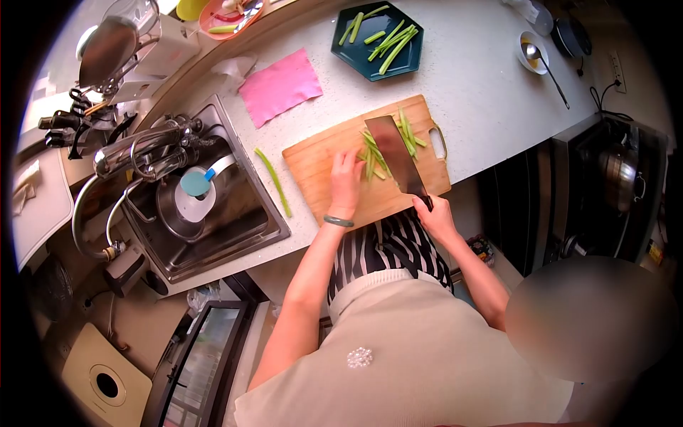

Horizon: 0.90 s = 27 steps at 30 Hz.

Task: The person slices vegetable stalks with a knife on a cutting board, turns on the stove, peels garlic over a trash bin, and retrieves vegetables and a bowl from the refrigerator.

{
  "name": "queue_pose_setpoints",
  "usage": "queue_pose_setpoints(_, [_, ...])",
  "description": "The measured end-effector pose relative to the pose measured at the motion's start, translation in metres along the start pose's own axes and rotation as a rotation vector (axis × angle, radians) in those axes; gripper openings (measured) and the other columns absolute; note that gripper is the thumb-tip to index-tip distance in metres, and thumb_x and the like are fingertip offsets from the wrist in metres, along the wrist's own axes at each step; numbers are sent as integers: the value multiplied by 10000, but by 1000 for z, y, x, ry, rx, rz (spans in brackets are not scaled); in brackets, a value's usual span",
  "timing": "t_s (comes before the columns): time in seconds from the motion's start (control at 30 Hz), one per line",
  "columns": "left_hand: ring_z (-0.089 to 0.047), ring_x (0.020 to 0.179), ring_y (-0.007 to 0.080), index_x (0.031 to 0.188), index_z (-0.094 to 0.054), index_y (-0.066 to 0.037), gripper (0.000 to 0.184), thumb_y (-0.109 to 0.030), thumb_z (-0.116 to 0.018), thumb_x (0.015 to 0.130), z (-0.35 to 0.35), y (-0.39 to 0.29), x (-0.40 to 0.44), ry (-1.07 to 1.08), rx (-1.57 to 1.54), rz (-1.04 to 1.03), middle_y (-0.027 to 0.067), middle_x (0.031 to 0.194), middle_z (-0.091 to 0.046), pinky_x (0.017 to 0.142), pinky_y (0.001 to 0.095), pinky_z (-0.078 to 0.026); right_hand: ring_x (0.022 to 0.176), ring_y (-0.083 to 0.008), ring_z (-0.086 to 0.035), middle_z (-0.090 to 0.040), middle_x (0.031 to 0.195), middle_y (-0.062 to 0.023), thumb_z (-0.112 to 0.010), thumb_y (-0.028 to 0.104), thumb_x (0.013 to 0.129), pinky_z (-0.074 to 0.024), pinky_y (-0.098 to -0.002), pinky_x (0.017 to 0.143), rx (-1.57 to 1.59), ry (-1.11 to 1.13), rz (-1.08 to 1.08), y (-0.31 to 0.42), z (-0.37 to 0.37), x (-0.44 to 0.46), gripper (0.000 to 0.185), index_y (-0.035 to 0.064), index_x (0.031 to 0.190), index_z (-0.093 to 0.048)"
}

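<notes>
My right hand (435,217) grips the dark handle of a cleaver (395,153). Its broad blade slants across the wooden cutting board (313,165), among cut green celery sticks (373,158). More celery pieces (406,132) lie on the far side of the blade, toward the board's handle. On the board, my left hand (346,186) rests with its fingers stretched out beside the celery; whether the fingertips touch it is hard to tell. A bracelet circles the left wrist.
A dark hexagonal plate (348,57) holds celery sticks. A single celery stalk (273,181) lies between board and sink (260,238). A pink cloth (280,87) is spread behind. At right stands a white bowl (525,58) with a spoon (546,67).
</notes>
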<state>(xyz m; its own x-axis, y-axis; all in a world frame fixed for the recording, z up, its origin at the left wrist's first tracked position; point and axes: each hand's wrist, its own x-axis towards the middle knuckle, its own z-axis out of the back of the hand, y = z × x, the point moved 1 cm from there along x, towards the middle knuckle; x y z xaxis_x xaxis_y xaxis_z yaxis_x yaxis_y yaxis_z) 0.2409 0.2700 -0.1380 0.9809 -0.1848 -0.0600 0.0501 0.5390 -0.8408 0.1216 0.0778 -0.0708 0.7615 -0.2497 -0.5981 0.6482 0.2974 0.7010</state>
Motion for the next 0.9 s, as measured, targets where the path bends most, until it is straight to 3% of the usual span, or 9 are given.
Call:
queue_pose_setpoints(0.07, [-633, 823, 240, 1108, -630, -20, 291, 32, -653, 822, 4, -7, 0, -16, 23, -5, 126, 979, -596, 719, 336, -527, 518, -148, -368, -423, 541, -114, -634, 287, 900, -370, -357, 493, -32, -38, 34, 6, 9, -7, 361, -48, 778, -574])
queue_pose_setpoints(0.17, [-640, 836, 232, 1108, -635, -6, 244, 20, -620, 866, 31, 1, 8, -93, 140, -35, 134, 998, -620, 743, 330, -530, 506, -202, -521, -539, 580, -174, -650, 292, 885, -433, -363, 524, -61, 46, 42, 4, 7, -14, 356, -58, 825, -624])
queue_pose_setpoints(0.23, [-645, 837, 236, 1091, -649, -4, 201, -12, -605, 896, 54, 3, 25, -166, 83, 81, 142, 987, -644, 756, 322, -527, 606, -359, -628, -607, 662, -235, -667, 308, 862, -482, -403, 576, -100, 160, 20, 16, 7, -17, 358, -49, 860, -658])
queue_pose_setpoints(0.33, [-633, 864, 264, 1067, -652, -8, 168, -24, -571, 920, 67, -12, 72, -199, 62, 55, 149, 965, -633, 742, 343, -520, 743, -426, -634, -646, 752, -251, -673, 339, 845, -523, -449, 662, -204, 230, 86, 0, -3, -11, 362, -16, 910, -684])
queue_pose_setpoints(0.57, [-632, 824, 307, 1038, -647, -19, 166, -42, -622, 875, 0, -40, 223, -101, 177, -331, 165, 913, -632, 706, 387, -515, 704, -424, -621, -626, 711, -254, -672, 319, 851, -511, -430, 620, -97, 160, 81, -10, 10, 1, 354, -35, 868, -668])
queue_pose_setpoints(0.63, [-631, 833, 335, 1040, -641, -30, 195, -83, -660, 853, -22, -36, 259, -157, 399, -354, 173, 920, -620, 704, 428, -509, 678, -428, -609, -615, 697, -258, -677, 304, 851, -498, -427, 594, -117, 146, 79, -15, 15, 3, 346, -42, 862, -663])
queue_pose_setpoints(0.67, [-627, 844, 375, 992, -647, -37, 187, -138, -679, 838, -30, -37, 269, -135, 514, -267, 181, 929, -628, 712, 473, -502, 659, -424, -610, -610, 690, -259, -682, 297, 849, -491, -425, 578, -124, 142, 77, -19, 17, 3, 344, -46, 853, -663])
queue_pose_setpoints(0.77, [-624, 843, 385, 935, -628, -37, 193, -182, -697, 828, -43, -46, 282, -58, 716, -175, 179, 932, -622, 714, 471, -501, 671, -412, -631, -633, 711, -248, -687, 303, 847, -510, -424, 599, -102, 91, 108, -24, 20, 1, 342, -39, 867, -672])
queue_pose_setpoints(0.9, [-622, 832, 387, 894, -641, -54, 158, -178, -695, 813, -50, -34, 285, -99, 673, -193, 174, 904, -624, 716, 459, -505, 680, -407, -638, -642, 720, -243, -681, 309, 852, -519, -425, 612, -164, 161, 115, -12, 24, 0, 340, -29, 882, -680])
